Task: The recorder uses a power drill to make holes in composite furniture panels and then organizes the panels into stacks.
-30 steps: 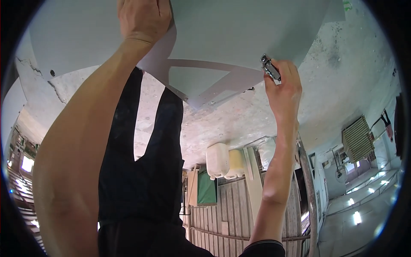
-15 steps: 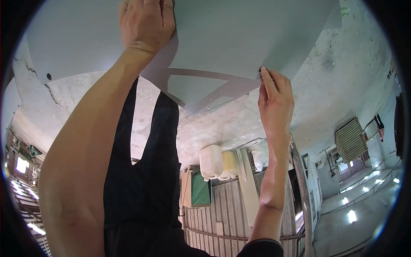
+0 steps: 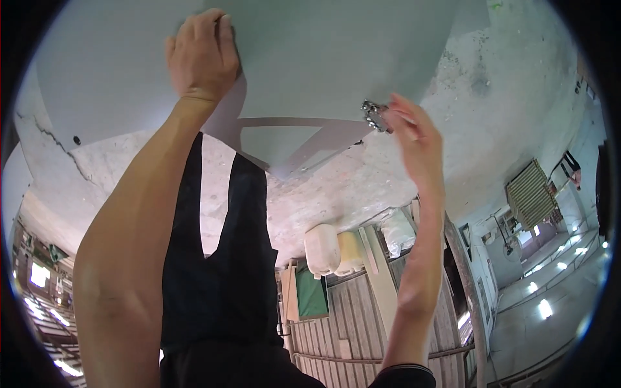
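Panel (image 3: 323,58): a large pale grey-green sheet fills the upper part of the view, held flat overhead against a rough plastered ceiling (image 3: 401,174). Its lower corner, below the hands, stands slightly off the plaster and casts a shadow, so by my judgement it is positioned but not yet secured there.

Left hand (image 3: 202,55): pressed palm-flat against the panel near its upper left, fingers (image 3: 217,29) together and lying on the sheet. It appears to be bearing the panel's weight.

Right hand (image 3: 414,139): at the panel's lower right edge, fingers pinching a small shiny metal piece (image 3: 374,115), which touches or sits just beside that edge. Whether this is a fastener, clip or tool tip cannot be told. No fixing shows elsewhere on the panel.

Progress, as judged: panel lifted and placed; fixing at the right edge in hand; the remaining edges look unfastened.

Below the panel, well apart: pale sacks (image 3: 336,249), a green board (image 3: 310,294), and a louvred vent (image 3: 530,191) toward the right.
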`<state>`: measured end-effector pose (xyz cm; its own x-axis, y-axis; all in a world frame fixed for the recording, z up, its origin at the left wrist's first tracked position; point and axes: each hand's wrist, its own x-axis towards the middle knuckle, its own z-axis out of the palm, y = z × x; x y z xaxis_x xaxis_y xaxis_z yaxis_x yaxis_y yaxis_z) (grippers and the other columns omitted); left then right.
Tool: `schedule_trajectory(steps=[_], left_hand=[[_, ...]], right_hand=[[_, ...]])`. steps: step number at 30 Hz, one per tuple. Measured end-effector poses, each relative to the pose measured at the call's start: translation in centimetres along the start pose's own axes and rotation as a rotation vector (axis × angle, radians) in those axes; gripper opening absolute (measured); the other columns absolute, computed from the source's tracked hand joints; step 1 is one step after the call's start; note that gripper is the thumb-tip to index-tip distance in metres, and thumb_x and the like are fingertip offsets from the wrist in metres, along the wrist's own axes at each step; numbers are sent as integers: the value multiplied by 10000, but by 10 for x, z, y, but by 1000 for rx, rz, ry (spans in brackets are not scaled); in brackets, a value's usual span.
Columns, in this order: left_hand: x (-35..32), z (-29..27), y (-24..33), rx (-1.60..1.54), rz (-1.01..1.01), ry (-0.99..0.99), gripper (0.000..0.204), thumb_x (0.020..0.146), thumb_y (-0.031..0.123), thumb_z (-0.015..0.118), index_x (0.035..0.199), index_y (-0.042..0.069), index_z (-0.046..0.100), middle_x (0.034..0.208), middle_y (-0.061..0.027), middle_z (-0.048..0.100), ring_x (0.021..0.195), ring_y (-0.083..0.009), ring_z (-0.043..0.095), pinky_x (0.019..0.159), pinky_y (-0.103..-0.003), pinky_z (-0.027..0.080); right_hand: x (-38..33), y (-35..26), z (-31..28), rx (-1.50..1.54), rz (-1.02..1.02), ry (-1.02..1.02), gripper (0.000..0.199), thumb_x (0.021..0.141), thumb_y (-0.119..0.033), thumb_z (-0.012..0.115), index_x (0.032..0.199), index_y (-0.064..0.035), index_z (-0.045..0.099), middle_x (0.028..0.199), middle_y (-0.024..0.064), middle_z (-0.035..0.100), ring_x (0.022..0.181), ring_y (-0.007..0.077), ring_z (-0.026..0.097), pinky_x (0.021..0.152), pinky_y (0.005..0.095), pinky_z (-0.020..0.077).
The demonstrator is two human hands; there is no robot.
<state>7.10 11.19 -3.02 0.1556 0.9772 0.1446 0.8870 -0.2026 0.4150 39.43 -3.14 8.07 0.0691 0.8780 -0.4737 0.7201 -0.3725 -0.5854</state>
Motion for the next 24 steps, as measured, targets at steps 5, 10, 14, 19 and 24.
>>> schedule_trajectory(steps=[5,10,14,19,24], left_hand=[[-2,0,0,22,-13,-42,170,1036,299,551,1100,159,624,1012,-46,674,975,-286,637,896,-437,426],[-5,3,-3,51,-9,-45,180,1047,292,541,1140,155,613,1035,-38,680,951,-265,638,888,-414,412],[-2,3,-2,64,-3,-27,183,1040,293,549,1129,149,618,1016,-47,686,946,-275,642,879,-411,416],[-2,-7,7,-57,13,-4,158,1015,189,553,1112,67,579,1000,-148,620,954,-371,601,863,-504,436],[0,-9,7,-42,-3,40,147,1018,211,549,1108,98,581,1026,-139,632,985,-368,613,897,-517,443]], right_hand=[[4,44,-4,387,583,100,235,951,-239,765,998,-12,726,869,27,716,805,95,645,723,261,519],[12,41,-3,130,565,25,310,910,-298,813,932,-8,707,812,16,683,742,78,600,663,240,482],[11,10,-6,433,574,87,360,886,-332,837,999,-24,687,820,4,661,731,82,584,637,248,476],[1,-26,5,-274,56,-126,285,904,-181,780,1127,-61,650,907,68,698,745,221,681,633,340,528],[10,-21,6,-459,-298,-182,288,887,-36,729,1158,-64,637,928,140,686,769,350,680,644,433,548]])
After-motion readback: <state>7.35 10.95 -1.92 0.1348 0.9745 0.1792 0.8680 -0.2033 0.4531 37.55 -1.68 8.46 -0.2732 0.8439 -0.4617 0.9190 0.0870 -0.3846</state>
